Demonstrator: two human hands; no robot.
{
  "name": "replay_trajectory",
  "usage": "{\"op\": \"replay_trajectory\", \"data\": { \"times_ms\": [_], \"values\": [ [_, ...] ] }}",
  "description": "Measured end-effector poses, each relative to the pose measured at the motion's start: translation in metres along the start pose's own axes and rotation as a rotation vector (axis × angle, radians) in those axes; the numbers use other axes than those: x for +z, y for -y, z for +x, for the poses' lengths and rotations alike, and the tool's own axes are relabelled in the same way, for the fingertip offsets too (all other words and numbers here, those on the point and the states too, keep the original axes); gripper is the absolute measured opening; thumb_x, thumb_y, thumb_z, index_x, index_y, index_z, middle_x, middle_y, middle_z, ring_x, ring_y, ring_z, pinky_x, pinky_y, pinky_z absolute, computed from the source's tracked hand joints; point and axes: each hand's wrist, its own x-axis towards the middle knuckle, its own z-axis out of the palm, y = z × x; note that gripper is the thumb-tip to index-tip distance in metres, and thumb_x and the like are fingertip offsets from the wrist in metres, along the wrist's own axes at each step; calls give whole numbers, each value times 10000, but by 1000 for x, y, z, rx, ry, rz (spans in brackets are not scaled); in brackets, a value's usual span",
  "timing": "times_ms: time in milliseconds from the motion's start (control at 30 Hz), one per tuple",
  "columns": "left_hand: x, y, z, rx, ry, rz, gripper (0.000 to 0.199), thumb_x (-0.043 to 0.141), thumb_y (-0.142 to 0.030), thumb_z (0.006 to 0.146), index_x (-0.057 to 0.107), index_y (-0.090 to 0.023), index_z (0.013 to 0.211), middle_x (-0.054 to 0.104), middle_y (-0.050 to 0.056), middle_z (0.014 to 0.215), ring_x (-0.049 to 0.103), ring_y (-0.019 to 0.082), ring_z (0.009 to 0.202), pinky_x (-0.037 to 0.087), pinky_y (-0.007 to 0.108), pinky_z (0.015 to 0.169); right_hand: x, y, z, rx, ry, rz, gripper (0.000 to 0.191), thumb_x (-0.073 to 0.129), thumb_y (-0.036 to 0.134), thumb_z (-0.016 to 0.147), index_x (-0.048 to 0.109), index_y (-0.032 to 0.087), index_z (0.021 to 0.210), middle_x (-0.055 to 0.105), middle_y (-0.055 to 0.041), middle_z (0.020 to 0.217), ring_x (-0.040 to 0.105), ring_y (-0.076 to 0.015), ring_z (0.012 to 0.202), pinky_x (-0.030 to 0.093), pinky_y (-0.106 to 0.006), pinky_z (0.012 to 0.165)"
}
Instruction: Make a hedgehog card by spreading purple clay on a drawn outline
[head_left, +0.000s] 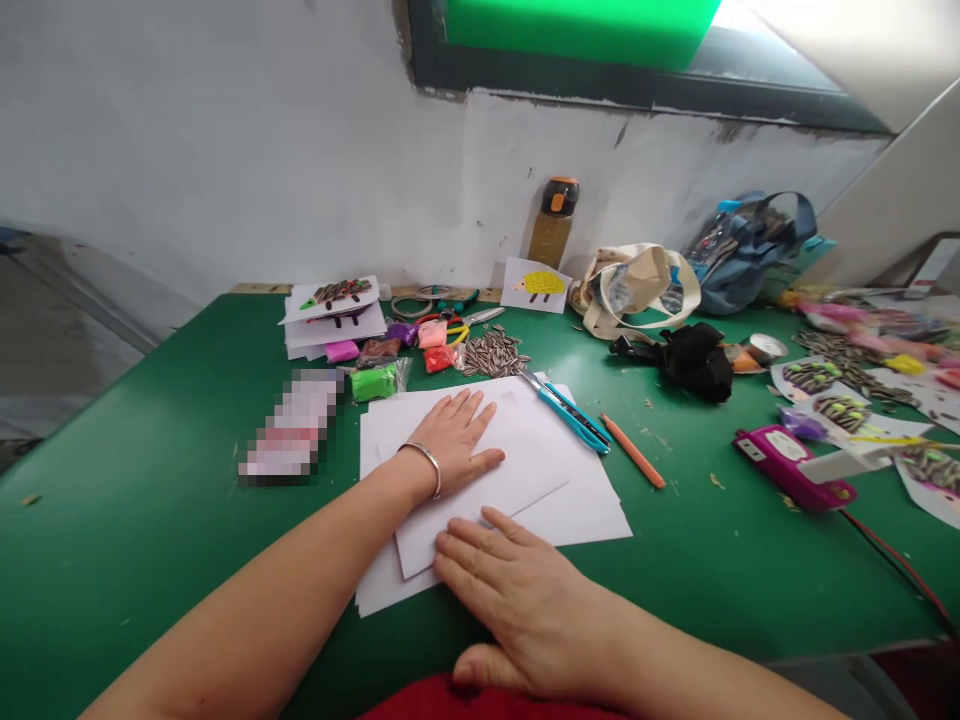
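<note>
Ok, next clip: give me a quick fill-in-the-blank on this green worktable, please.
The left hand wears a metal ____ at the wrist. The sheets of paper under the right hand are ____. The utility knife beside them has a ____ body. The card propped against the wall shows a yellow ____.

Missing words: bangle; white; blue; hedgehog.

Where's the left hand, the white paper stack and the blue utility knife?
left hand (450, 435): head view, back of the hand
white paper stack (577, 515): head view, bare paper right of the hands
blue utility knife (574, 422): head view, blue handle
</note>
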Motion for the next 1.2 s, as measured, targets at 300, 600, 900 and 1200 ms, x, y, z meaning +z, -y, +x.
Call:
{"op": "replay_trajectory", "data": {
  "times_ms": [300,600,900,1200],
  "values": [
    [0,0,1,-6,15,7,754,313,-643,914,303,-159,1493,190,148,1579,134,323,1458,113,481,1165,-8,-23,-33,152,22,-17,558,366,486,981,371,202,1461,403,-61,1500,334,-216,1402,173,-468,1190],
    [-1,-1,0,-15,5,-12,756,339,-633,908,310,-151,1489,203,153,1574,139,320,1458,120,486,1166,-29,-65,-80,349,-143,-281,386,432,358,974,563,204,1303,607,-93,1318,523,-252,1260,350,-531,1096],
    [1,-2,-1,-2,-17,6,749,322,-632,914,315,-148,1486,211,157,1573,145,323,1455,114,475,1164,8,-7,6,-67,-212,-106,376,467,386,952,604,122,1181,643,-98,1246,519,-241,1224,332,-407,1125],
    [5,0,-1,-1,-24,-23,762,306,-668,905,291,-188,1496,190,120,1586,123,307,1461,99,468,1167,17,9,44,-330,-66,-100,379,393,326,987,577,55,1177,635,-156,1212,530,-233,1155,453,-341,990]
  ]
}}
